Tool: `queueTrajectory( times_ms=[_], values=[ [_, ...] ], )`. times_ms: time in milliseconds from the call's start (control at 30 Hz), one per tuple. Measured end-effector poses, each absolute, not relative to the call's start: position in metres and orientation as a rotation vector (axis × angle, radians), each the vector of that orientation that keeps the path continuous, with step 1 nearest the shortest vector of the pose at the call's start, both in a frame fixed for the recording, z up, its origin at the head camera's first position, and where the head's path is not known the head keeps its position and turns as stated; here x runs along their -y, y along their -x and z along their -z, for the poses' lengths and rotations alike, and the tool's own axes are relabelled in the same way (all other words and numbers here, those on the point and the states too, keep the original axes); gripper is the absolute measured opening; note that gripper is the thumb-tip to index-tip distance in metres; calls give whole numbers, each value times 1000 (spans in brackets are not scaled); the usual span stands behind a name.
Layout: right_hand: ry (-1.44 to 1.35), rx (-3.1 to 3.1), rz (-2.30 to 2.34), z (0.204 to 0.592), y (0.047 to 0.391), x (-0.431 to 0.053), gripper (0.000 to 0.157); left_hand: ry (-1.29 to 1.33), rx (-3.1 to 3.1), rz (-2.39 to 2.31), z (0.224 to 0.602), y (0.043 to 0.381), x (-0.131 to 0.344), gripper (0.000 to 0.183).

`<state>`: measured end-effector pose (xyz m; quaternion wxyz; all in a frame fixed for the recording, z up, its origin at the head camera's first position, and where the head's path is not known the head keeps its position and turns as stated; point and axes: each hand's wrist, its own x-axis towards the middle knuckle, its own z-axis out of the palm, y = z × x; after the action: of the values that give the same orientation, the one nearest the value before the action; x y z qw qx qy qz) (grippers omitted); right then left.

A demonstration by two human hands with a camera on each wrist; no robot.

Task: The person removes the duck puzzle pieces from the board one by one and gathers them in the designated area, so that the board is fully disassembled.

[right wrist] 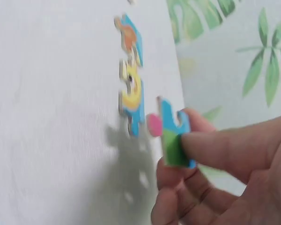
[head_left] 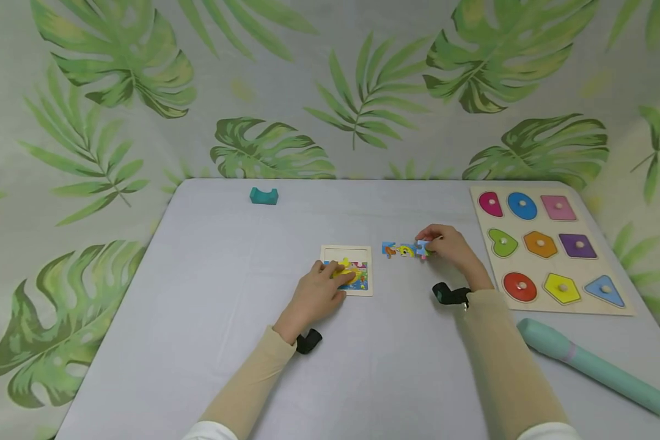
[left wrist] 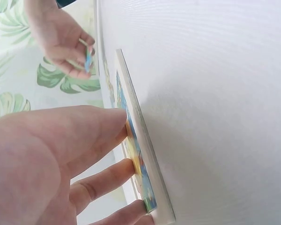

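My left hand (head_left: 318, 294) rests on a small wooden jigsaw puzzle board (head_left: 371, 272), its fingertips touching the colourful puzzle pieces (head_left: 361, 282) in the lower part of the frame. Those fingers hide part of the picture. To the right of the board, my right hand (head_left: 450, 245) pinches a puzzle piece (right wrist: 173, 143) between thumb and fingers. That piece is blue and green with a pink knob, and is lifted off the table. Beside it on the table lie two loose pieces: one with a yellow face (right wrist: 132, 96) and one with an orange-brown shape (right wrist: 128, 37).
A wooden shape board (head_left: 495, 293) with several coloured knobbed shapes lies at the right. In front of it is a long mint-green stick-like object (head_left: 610, 376). A teal notched block (head_left: 264, 196) stands near the back edge of the white-covered table (head_left: 225, 275).
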<state>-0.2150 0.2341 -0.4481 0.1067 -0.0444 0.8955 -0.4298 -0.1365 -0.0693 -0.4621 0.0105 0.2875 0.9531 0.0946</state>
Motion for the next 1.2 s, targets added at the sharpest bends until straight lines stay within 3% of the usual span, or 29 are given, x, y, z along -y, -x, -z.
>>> queueTrajectory(
  times_ms=[667,1000,1200],
  values=[
    [138,-2940,813,459,210,-232,23,-924,-2958,-342,464,133,74,41],
    [510,-2662,1252,463,196,-175,19,-931,-2902,-376,462,131,77,42],
    [659,-2564,1183,464,190,-143,20,-960,-2897,-384,462,132,77,41]
  ],
)
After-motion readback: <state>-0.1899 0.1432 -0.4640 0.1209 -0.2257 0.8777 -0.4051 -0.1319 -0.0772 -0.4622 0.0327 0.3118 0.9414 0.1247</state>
